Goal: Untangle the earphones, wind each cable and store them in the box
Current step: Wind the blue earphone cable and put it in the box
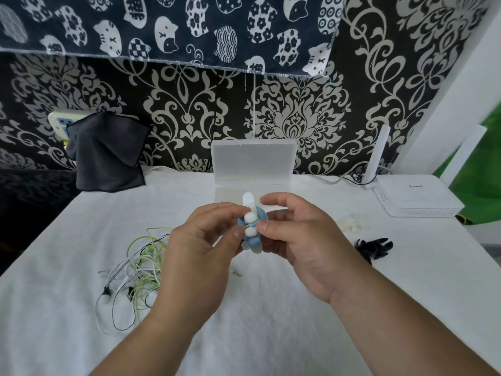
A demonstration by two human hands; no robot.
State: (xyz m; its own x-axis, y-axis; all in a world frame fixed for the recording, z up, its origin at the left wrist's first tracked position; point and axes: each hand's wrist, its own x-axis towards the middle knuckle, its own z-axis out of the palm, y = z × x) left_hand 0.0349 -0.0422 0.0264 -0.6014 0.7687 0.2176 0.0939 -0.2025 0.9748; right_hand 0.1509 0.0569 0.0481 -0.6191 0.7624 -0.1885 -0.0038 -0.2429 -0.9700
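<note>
Above the middle of the white table I hold a wound blue earphone cable (pixel 253 231) with white buds and a white strap across it. My left hand (pixel 202 251) grips the bundle from the left. From the right, my right hand (pixel 301 240) pinches it with thumb and fingers. Behind the hands stands the clear plastic box (pixel 253 164), its lid raised. A tangle of white, green and black earphone cables (pixel 137 270) lies on the table to the left of my left forearm.
Several white ties (pixel 351 223) and black ties (pixel 375 248) lie to the right. A white router (pixel 414 196) sits at the back right. A dark cloth (pixel 107 153) hangs at the back left over a wall socket. Patterned wallpaper backs the table.
</note>
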